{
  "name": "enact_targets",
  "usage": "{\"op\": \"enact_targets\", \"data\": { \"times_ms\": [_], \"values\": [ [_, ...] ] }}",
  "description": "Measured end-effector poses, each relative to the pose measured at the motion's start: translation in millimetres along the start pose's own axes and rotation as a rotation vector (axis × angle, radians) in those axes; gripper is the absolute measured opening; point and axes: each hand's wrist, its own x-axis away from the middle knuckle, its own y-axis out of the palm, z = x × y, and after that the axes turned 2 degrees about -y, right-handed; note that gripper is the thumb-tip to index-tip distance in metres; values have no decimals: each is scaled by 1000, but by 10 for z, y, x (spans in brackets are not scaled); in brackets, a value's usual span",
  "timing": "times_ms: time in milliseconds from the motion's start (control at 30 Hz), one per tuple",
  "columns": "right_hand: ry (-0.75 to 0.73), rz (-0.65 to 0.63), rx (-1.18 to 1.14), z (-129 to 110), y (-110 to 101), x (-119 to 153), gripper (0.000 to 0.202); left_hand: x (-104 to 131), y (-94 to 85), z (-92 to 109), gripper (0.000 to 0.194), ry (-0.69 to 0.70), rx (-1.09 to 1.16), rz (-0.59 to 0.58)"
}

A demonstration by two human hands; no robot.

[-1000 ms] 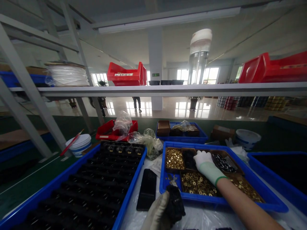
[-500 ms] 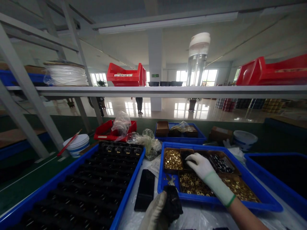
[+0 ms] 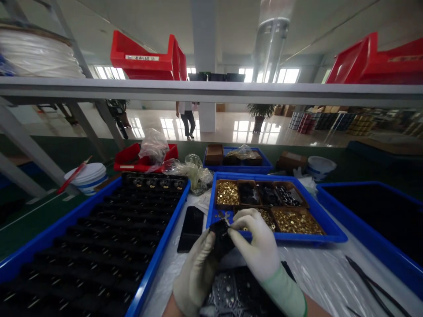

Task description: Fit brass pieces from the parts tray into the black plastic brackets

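L hand [image 3: 194, 275] grips black part [image 3: 220, 237], steadying it | R hand [image 3: 256, 246] pinches part's top, fingers narrow | parts tray [image 3: 330, 229] just past hands, w/in reach

A long blue tray of black parts [image 3: 99, 237] fills the table's left side, with a dark phone [image 3: 191, 222] just beside it. Near the far edge stand a white bucket [image 3: 86, 177], a red bin [image 3: 132, 162] and crumpled plastic bags [image 3: 193, 172].
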Motion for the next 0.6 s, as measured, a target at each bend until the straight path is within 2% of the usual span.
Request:
{"op": "enact_targets", "data": {
  "times_ms": [100, 333, 600],
  "values": [
    [4, -12, -7, 1, 51, 54, 19, 34, 66, 57, 37, 8, -69, 17],
    [-53, -49, 51, 1, 122, 118, 21, 39, 127, 66, 41, 63, -71, -85],
    [-117, -15, 92, 7, 116, 120, 23, 49, 142, 74, 47, 47, -109, -31]
  ]
}}
